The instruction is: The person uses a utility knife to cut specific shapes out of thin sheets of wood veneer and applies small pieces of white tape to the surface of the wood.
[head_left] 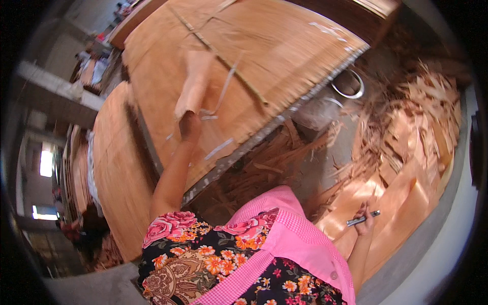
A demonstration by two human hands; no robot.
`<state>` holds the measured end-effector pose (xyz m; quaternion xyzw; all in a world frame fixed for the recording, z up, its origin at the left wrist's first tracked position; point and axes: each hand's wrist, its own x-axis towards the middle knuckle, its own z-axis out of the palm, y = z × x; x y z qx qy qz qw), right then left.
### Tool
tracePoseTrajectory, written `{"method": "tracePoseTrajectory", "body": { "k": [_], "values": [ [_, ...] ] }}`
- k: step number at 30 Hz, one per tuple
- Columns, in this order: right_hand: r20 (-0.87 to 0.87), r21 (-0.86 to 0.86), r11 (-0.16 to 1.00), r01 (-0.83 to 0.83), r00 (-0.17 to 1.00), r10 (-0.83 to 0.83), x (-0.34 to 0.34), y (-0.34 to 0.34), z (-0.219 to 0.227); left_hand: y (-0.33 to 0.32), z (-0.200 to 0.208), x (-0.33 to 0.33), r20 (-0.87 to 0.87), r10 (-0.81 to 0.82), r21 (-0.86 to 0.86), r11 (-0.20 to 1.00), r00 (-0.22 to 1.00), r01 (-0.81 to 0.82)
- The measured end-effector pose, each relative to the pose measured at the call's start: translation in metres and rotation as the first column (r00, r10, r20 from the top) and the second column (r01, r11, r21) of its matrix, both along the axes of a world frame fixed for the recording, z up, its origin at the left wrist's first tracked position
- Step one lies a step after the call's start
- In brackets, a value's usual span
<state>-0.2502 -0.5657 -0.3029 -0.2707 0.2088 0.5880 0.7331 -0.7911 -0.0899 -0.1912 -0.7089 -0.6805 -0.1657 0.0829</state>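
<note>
1. The left hand [190, 124] is stretched over the large wooden sheet [157, 66], at the near end of a thin, pale brown piece [195, 76]. Its fingers are blurred and hidden, so I cannot tell whether they pinch the piece.
2. The piece is over the sheet's left half, its far end pointing away from the person.
3. The right hand [365, 226] is well apart, its fingers curled around a short silver-and-dark tool [354, 221] above the scraps.
4. A long stick [218, 57] lies slantwise across the sheet, just right of the piece and in the way on that side.
5. White strips [219, 148] lie near the left hand, toward the sheet's near edge.
6. Scraps [422, 117] are heaped along the right; more lie below the sheet's ragged edge.
7. A white ring [359, 90] is beside that edge, between sheet and heap.
8. Another stack [114, 168] of wood stands close on the left.
</note>
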Motion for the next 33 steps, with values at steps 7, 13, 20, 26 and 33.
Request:
{"method": "tracePoseTrajectory", "body": {
  "k": [7,13,20,26,33],
  "values": [
    [0.06,-0.157,0.951,-0.267,0.958,0.279,-0.075,0.095,-0.02,-0.092,-0.018,-0.026,0.243,-0.328,0.113,0.944,0.913,0.309],
    [0.521,-0.388,0.624,-0.679,0.397,0.756,-0.246,0.232,0.104,-0.126,0.036,0.073,-0.12,-0.763,-0.468,0.608,0.635,0.641],
    [0.838,-0.304,0.775,-0.554,0.232,0.494,-0.357,0.305,0.095,-0.143,0.016,0.03,0.073,-0.723,-0.322,0.635,0.687,0.703],
    [0.961,-0.256,0.82,-0.511,-0.224,0.16,-0.374,0.317,0.123,-0.123,0.048,-0.012,0.842,0.522,-0.211,0.553,-0.138,0.806],
    [0.849,-0.441,0.582,-0.683,-0.528,0.024,-0.34,0.319,0.148,-0.09,0.046,0.011,0.694,0.556,-0.34,0.813,-0.458,0.472]
  ]
}}
